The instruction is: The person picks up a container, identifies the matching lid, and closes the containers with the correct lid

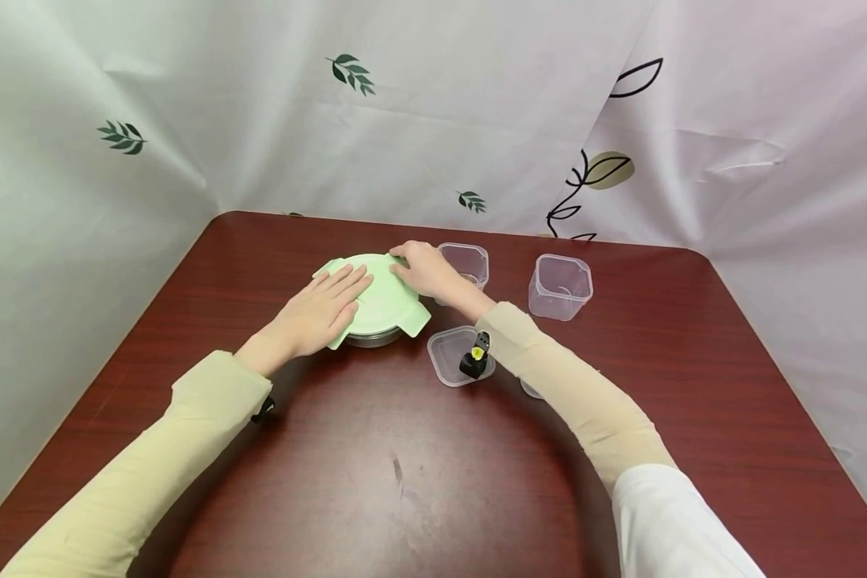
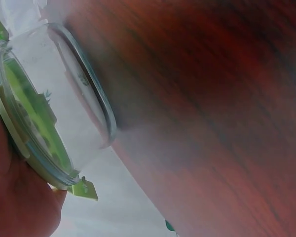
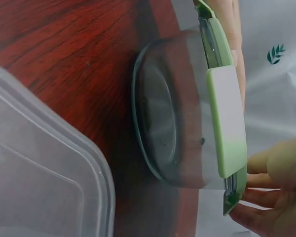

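A round clear glass food container (image 3: 187, 113) stands on the table with a light green lid (image 1: 383, 297) on it. The lid's side flaps stick outward, one flap (image 1: 414, 319) toward the front right. My left hand (image 1: 321, 313) lies flat over the lid's left part, fingers extended. At the lid's far right edge, my right hand (image 1: 428, 269) holds a flap, thumb toward the lid's top and fingers bent at the flap, as the right wrist view shows. In the left wrist view the glass wall (image 2: 64, 89) is seen from the side, under the lid.
Two clear plastic tubs stand at the back, one tub (image 1: 479, 261) partly behind my right hand, another tub (image 1: 552, 305) farther right. A clear plastic lid (image 1: 448, 361) lies flat near my right wrist. Another clear piece (image 1: 530, 390) shows beneath the right forearm.
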Motion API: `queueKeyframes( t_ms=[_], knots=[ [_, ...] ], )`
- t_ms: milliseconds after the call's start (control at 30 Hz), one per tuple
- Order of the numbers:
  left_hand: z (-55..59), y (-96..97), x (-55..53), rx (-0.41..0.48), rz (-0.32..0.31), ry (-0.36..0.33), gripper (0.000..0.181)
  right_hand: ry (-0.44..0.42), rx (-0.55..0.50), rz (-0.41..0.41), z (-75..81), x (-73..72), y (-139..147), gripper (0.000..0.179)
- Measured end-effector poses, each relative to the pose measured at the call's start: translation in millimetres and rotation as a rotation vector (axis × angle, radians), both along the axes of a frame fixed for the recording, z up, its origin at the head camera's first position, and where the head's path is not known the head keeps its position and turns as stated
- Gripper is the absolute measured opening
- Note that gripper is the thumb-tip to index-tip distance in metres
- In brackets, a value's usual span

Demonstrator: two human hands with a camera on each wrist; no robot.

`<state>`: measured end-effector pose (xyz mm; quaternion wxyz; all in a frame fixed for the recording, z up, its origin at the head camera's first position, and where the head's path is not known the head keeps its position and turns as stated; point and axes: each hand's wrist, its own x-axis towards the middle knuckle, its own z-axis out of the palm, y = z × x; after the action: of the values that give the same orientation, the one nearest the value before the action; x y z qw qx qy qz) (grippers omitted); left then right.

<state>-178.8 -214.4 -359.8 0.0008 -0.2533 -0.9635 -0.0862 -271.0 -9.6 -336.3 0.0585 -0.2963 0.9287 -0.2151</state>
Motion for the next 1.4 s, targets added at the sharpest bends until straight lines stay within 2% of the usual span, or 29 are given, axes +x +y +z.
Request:
queueKeyframes(
  t_ms=[433, 700, 867, 1067, 1267, 1400],
  knots=[
    [0.8, 2.1, 1.0, 0.015, 0.002, 0.014, 0.050, -0.070, 0.055, -0.044, 3.8, -6.1, -6, 0.035],
    [-1.1, 2.4, -0.7, 0.013, 0.009, 0.001, 0.051, -0.148, -0.030, -0.078, 2.4, -8.3, -5, 0.032],
    [-2.1, 2.0, -1.0, 0.023, 0.016, 0.001, 0.050, -0.165, -0.079, -0.106, 1.9, -7.4, -4, 0.031],
    [-2.5, 2.0, -1.4, 0.031, 0.013, 0.003, 0.050, -0.152, -0.113, -0.153, 1.0, -3.1, -6, 0.031],
    [-5.3, 0.7, -0.8, 0.018, 0.004, 0.011, 0.050, -0.108, -0.084, -0.178, -1.3, 1.2, -10, 0.030],
    [-6.7, -0.5, -0.5, 0.023, 0.002, 0.026, 0.050, -0.126, -0.107, -0.204, -0.5, 2.9, -11, 0.029]
  ],
)
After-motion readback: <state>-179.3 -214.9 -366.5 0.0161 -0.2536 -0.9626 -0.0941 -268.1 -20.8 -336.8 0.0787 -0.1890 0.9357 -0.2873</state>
